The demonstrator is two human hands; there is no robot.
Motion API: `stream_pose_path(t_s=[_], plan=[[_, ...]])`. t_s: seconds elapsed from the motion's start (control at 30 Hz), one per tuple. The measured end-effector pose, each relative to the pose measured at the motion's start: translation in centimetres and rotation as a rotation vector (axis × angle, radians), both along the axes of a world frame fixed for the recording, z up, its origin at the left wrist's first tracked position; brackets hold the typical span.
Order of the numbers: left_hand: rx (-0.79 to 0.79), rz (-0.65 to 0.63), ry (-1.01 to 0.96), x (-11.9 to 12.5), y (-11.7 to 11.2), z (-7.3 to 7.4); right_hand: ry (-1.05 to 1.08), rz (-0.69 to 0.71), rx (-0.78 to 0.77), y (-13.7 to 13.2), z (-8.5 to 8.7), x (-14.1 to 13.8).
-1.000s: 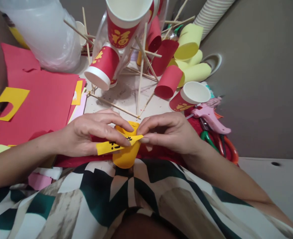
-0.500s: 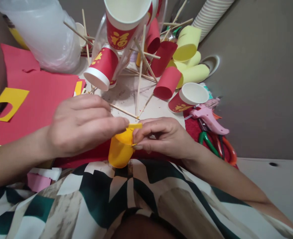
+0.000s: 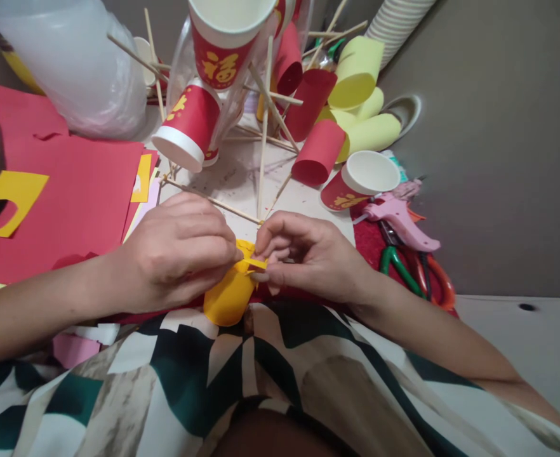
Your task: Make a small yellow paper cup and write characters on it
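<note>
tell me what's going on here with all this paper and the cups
A person's left hand and right hand meet at the upper edge of a yellow paper tube, close to the body. The left hand pinches a narrow yellow strip there, and the right hand grips the tube's edge beside it. Red paper lies to the left; a pink glue gun lies to the right.

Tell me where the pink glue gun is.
On the right of the head view, the pink glue gun lies between a red paper cup above and the green handle below.
</note>
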State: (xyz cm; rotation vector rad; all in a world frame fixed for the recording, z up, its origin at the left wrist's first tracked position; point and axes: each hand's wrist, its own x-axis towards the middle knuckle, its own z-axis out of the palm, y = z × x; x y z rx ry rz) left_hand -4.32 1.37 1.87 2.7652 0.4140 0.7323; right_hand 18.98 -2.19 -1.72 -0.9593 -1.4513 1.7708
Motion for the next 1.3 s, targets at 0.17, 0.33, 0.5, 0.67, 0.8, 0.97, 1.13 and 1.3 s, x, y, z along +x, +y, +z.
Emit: stream_pose_path(t_s=[0.17,0.33,0.5,0.67,0.8,0.97,1.13,1.3], plan=[[0.046,0.001,0.023,-0.3,-0.3,-0.3,-0.024,0.004,0.033,-0.1,0.1,0.0],[0.055,-0.016,0.007,-0.2,-0.3,-0.4,-0.075,-0.004,0.1,-0.2,0.2,0.0],[0.016,-0.049,-0.015,0.0,-0.3,-0.3,-0.105,-0.011,0.101,-0.3,0.1,0.0],[-0.031,-0.041,-0.06,0.2,0.4,-0.3,-0.05,-0.035,0.117,-0.3,-0.1,0.1],[-0.211,-0.066,-0.153,0.1,1.2,-1.0,-0.026,-0.039,0.115,-0.3,0.0,0.0],[-0.439,-0.12,-0.176,-0.3,1.6,-1.6,-0.04,-0.014,0.165,-0.4,0.0,0.0],[-0.51,-0.075,-0.125,-0.5,1.4,-1.5,-0.078,0.0,0.213,-0.4,0.0,0.1],[-0.366,-0.063,-0.064,-0.6,0.7,-1.3,-0.126,0.021,0.22,-0.4,0.2,0.2]])
